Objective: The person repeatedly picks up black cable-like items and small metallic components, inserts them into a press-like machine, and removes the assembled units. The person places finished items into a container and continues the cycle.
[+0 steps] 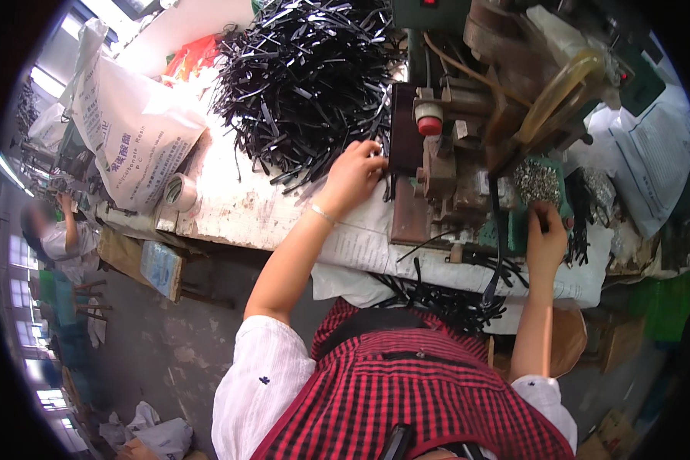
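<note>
My left hand (353,176) is at the right edge of a big heap of glossy black strips (299,84), which look like eyeglass temples. Its fingers are curled together beside the machine (452,169); whatever they grip is too small to tell. At the machine's right side, my right hand (547,234) reaches its bent fingertips to the near edge of a pile of tiny metal parts (537,180). Those fingertips are drawn together, and what is between them is hidden. One long black strip (496,238) hangs down at the machine's front, between my hands.
A red button (429,125) faces my left hand on the machine. A white printed sack (138,130) and a tape roll (180,192) stand on the left of the table. More black strips (445,303) lie close to my lap. Plastic bags (652,153) crowd the right; a person (61,234) sits far left.
</note>
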A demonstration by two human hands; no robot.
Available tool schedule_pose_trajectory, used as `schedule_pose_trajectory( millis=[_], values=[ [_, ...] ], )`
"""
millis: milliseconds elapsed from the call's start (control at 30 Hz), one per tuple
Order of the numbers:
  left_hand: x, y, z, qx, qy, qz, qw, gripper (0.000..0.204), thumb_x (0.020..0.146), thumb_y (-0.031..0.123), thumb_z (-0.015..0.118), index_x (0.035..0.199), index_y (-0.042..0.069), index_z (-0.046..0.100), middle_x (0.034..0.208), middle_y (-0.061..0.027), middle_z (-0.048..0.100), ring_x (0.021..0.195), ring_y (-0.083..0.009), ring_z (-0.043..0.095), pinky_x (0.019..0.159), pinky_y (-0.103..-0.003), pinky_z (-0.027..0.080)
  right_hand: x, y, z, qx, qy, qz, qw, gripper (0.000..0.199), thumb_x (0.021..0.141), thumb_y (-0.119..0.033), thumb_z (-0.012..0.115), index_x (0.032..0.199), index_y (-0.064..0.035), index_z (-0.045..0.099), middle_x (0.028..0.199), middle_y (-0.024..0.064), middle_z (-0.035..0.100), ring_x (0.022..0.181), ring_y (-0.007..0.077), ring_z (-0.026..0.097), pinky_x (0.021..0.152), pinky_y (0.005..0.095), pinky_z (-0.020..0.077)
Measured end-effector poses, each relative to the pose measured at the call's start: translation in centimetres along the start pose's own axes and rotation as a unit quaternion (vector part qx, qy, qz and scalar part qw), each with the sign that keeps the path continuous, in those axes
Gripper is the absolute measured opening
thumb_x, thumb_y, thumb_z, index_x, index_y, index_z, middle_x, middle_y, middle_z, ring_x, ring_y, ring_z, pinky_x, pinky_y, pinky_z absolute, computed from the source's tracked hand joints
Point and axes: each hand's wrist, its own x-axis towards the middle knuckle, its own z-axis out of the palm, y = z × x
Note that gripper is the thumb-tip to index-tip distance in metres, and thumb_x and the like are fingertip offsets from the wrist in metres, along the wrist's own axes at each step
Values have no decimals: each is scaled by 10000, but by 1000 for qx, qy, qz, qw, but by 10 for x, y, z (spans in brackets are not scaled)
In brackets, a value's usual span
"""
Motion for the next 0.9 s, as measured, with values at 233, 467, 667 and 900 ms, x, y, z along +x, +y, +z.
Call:
schedule_pose_trajectory(
  millis=[233,467,667,900],
  values=[
    [-38,-26,-36,-97,64,-65,991,196,802,-24,758,946,102,804,1137,-41,737,969,-217,692,797,-320,570,-25,15,-32,18,22,41,999,190,950,-55,702,1126,6,745,1015,67,751,962,121,657,887,275,500],
    [5,13,-33,-311,121,-228,915,125,909,36,739,1018,-15,772,887,-44,742,701,-100,628,648,-262,502,3,-35,4,19,25,-45,998,177,958,-45,682,1119,-6,746,1027,69,755,963,147,673,949,278,480],
    [-31,-2,-24,139,-61,-264,953,160,871,226,738,975,137,821,909,-109,722,818,-296,701,735,-388,546,-22,6,-20,-42,79,-29,996,163,949,-31,686,1096,4,748,1046,79,753,964,169,683,945,291,495],
    [-16,11,-47,-36,274,-174,945,33,930,30,702,935,-1,693,1005,-48,757,708,-184,663,643,-283,516,-6,-96,-5,37,44,-222,973,169,857,73,694,1000,7,755,987,136,745,943,274,704,883,359,533]
  ],
)
